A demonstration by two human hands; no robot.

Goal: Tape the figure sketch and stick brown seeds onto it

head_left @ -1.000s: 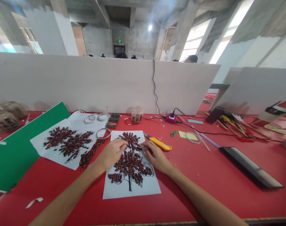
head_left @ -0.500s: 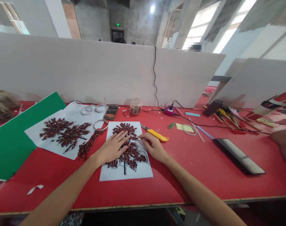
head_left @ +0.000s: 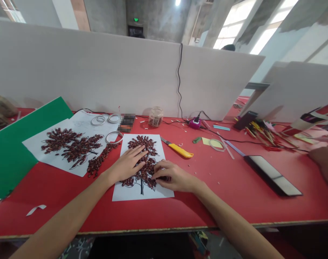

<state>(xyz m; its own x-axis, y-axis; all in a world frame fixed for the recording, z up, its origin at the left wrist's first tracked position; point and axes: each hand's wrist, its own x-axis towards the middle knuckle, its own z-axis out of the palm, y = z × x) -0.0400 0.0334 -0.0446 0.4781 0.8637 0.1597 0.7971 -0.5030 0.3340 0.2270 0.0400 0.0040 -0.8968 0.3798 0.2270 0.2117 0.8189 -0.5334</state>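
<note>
A white sheet with a drawn tree lies before me, its crown covered in glossy dark brown seeds. My left hand rests flat across the left and middle of the crown, fingers spread, hiding some seeds. At the crown's lower right, my right hand has its fingers bent and pinched together at the seeds; whatever is between the fingertips is hidden. Loose seeds are piled left of the sheet. A yellow utility knife lies just beyond my right hand, its blade end near the sheet's upper right corner.
A second seed-covered sheet overlaps a green board at left. Tape rolls and a glass jar stand behind. A purple plug adapter has cords. A black flat object and another person's arm are at right.
My right hand has moved down from the sheet's upper right edge to the lower right seeds, its fingers curling in. My left hand stays flat on the tree. The view has tilted slightly downward.
</note>
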